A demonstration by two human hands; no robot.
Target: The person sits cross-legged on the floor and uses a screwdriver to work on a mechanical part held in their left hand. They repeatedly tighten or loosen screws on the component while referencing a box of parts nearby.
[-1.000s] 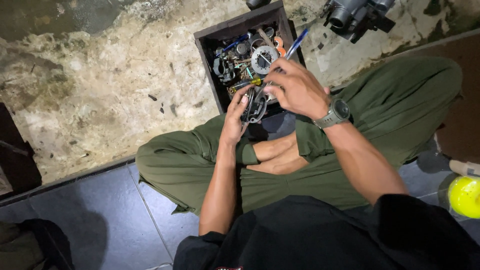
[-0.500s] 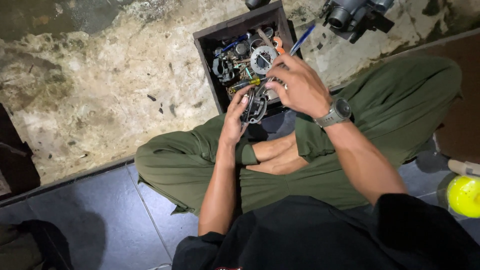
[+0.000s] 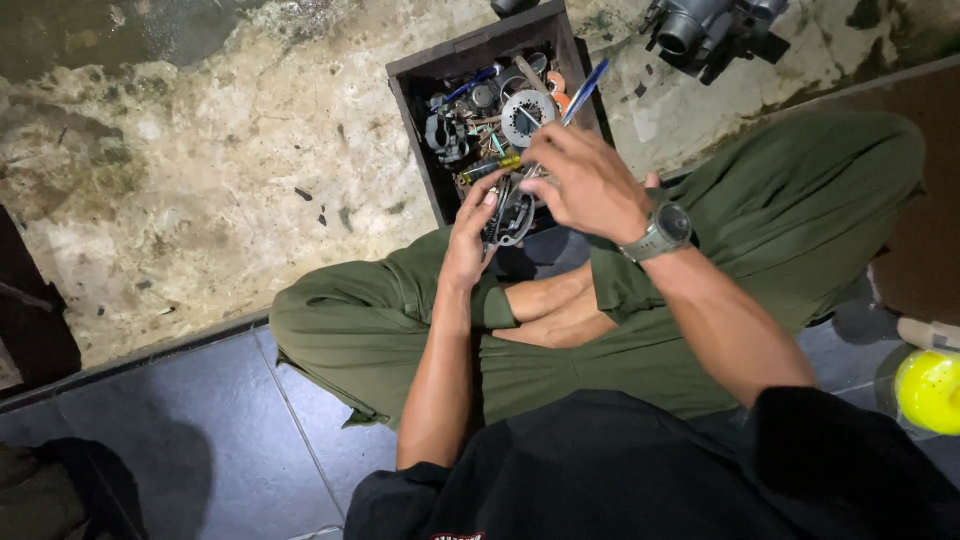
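Observation:
I sit cross-legged in green trousers on a dark tiled floor. My left hand (image 3: 468, 235) holds a small dark metal part (image 3: 510, 215) in front of my knees. My right hand (image 3: 585, 180), with a grey watch on its wrist, grips a screwdriver with a blue handle (image 3: 583, 88), its tip down at the metal part. Just beyond both hands stands a dark wooden box (image 3: 420, 150) filled with several tools, a round toothed metal disc (image 3: 527, 106) and small parts.
Worn, stained concrete lies to the left of and beyond the box. A grey engine part (image 3: 710, 25) rests at the top right. A yellow round object (image 3: 928, 388) sits at the right edge, and a dark object (image 3: 30, 320) at the left edge.
My right hand has shifted a little with the screwdriver at the metal part. The left hand keeps its hold in the same place.

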